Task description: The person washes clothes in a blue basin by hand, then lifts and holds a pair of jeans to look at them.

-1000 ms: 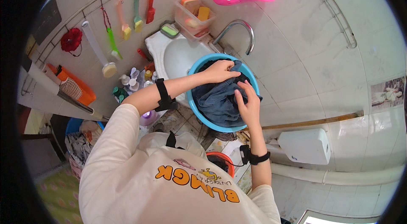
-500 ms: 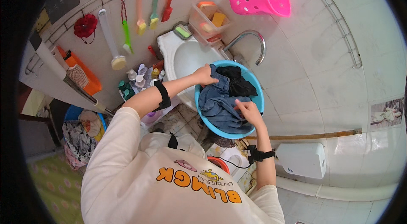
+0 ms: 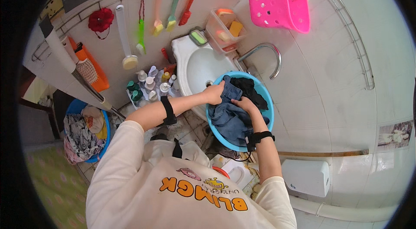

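Here, head view: denim in the basin.
The left hand grips one edge, the right hand a nearby fold; probably soft, heavy if wet, best held by thick seams.

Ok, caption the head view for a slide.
Left hand and right hand grip a blue denim garment inside a round, light-blue plastic basin.

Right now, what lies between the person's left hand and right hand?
In the head view, denim lies between the left hand and right hand, over the basin; the black cloth is outside that stretch.
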The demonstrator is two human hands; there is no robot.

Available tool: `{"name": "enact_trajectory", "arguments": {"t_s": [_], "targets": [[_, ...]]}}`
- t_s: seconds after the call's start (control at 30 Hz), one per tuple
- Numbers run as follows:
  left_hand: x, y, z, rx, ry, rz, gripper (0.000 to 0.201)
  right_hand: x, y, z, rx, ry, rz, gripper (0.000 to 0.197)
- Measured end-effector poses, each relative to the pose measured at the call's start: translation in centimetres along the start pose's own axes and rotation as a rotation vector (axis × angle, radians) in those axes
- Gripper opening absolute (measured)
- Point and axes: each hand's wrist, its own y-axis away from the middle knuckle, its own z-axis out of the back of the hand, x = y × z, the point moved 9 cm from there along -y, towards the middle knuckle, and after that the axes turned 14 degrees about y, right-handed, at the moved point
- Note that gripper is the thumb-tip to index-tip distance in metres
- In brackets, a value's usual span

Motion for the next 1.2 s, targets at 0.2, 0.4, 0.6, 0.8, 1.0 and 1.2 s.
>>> {"name": "enact_trajectory", "arguments": {"t_s": [0.2, 0.4, 0.6, 0.8, 1.0, 1.2], "targets": [[0.9, 0.1, 0.4, -0.082, 0.134, -0.122, 0.078, -0.6, -0.5, -0.1, -0.029, -0.365, 0.018, 0.029], [-1.7, 0.0, 1.8, -0.054, 0.469, -0.201, 0.074, -3.2, 7.7, 5.6, -0.241, -0.873, -0.042, 0.017], [-7.1, -1.9, 3.2, -0.047, 0.830, -0.355, 0.074, -3.6, 16.0, 13.3, -0.532, -1.227, 0.110, 0.021], [-11.9, -2.7, 1.1, 0.155, 0.943, -0.193, 0.065, -2.9, 22.5, 21.4, -0.805, -1.224, 0.283, 0.026], [-11.6, -2.2, 2.7, 0.053, 0.853, -0.209, 0.060, -6.5, 24.6, 24.0, -0.840, -1.632, 0.472, 0.021], [-5.2, -3.2, -0.3, 0.122, 0.696, 0.046, 0.086, -7.0, 25.2, 22.9, -0.794, -1.734, 0.488, 0.022]]}}
